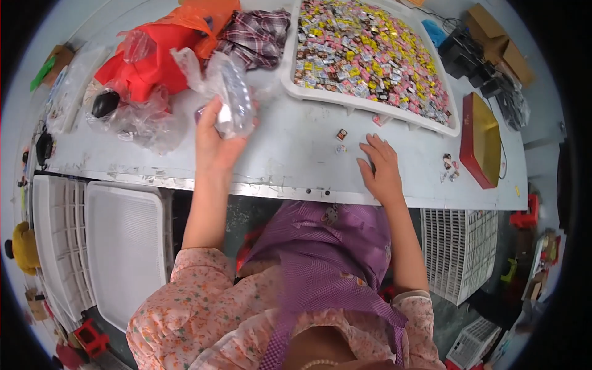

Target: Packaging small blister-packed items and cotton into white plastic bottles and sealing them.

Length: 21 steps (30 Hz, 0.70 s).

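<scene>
My left hand (217, 132) is raised above the table and closed round a clear plastic bag (235, 102); what is inside, if anything, I cannot make out. Flat on the table top lies my right hand (381, 168), its fingers apart and holding nothing. Just left of its fingertips are two tiny pieces, a dark brown one (341, 134) and a pale one (341, 149). Beyond that hand stands a large white tray (370, 106) full of small pink, yellow and brown pieces (367, 55). One pink piece (379, 119) lies by the tray's near edge.
Red and orange bags (145, 58), crumpled clear plastic (154, 123) and a plaid cloth (256, 34) crowd the table's left. At the right are a red box with a yellow inside (481, 142) and a few loose pieces (450, 168). White crates (126, 240) stand below the table.
</scene>
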{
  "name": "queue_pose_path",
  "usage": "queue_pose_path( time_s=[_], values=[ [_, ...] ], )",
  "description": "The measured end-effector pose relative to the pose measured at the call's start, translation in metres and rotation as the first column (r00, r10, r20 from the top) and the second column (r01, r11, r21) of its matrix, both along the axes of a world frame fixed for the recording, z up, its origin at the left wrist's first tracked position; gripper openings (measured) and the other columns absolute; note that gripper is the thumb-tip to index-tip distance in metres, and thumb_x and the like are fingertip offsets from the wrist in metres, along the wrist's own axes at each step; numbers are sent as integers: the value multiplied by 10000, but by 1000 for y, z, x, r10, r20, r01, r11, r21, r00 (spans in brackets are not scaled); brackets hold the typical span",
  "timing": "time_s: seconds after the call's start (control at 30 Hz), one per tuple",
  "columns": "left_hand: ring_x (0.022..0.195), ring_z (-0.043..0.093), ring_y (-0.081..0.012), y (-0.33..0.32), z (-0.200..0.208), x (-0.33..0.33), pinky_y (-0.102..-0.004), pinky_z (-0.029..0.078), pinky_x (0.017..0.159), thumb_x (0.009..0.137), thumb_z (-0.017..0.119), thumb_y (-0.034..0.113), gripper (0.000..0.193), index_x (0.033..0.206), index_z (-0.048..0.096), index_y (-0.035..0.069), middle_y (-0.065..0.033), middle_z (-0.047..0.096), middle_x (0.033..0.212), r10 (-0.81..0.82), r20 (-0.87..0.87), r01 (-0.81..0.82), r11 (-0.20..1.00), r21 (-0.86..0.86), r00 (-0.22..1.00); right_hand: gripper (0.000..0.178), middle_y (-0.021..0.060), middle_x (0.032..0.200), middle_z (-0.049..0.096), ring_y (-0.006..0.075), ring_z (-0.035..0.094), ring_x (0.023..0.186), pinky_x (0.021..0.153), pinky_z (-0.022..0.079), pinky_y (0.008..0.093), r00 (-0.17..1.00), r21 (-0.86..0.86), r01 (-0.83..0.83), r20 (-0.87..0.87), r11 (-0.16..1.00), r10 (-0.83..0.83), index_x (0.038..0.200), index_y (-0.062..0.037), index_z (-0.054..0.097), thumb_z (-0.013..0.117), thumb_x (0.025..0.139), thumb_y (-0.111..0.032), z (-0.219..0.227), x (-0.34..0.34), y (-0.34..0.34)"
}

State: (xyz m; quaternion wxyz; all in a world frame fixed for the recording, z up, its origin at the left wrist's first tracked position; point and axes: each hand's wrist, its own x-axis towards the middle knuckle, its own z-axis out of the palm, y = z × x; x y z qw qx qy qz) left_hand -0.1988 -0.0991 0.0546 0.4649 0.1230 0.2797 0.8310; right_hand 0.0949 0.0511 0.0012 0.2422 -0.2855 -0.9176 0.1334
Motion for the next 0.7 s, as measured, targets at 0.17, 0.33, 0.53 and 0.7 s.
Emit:
queue_pose_path(
  time_s=[0.17,0.33,0.53,0.7],
  values=[
    [942,549,-302,27,-21,46,-427,442,726,825,460,356,440,1170,490,86,-133,548,1105,-487,232,373,837,401,842,314,116,1192,515,309,453,1117,975,327,409,998,38,18,-63,999,-16,1035,-61,580,639,739,-147,-2,-8,2],
    [961,543,-286,40,-30,94,-430,477,676,823,470,358,467,1209,456,97,-133,548,1113,-513,281,461,857,232,811,365,153,1073,543,331,494,1006,883,378,409,974,170,113,-214,979,-75,986,-51,563,706,657,-118,-11,6,8],
    [1052,507,-271,29,-18,150,-410,447,832,862,460,261,483,1292,353,71,-128,469,1219,-527,41,522,825,-217,849,291,114,1013,550,250,515,957,838,393,354,795,31,332,-548,943,-262,1036,-51,549,626,769,-137,-16,4,-18],
    [1027,503,-212,23,-28,187,-333,426,851,869,488,148,428,1259,368,17,-117,482,1171,-694,-281,597,717,-361,663,290,56,1046,528,122,489,964,853,392,274,237,-548,228,-771,805,-591,1158,-41,474,478,899,-169,28,66,-98]
  ],
)
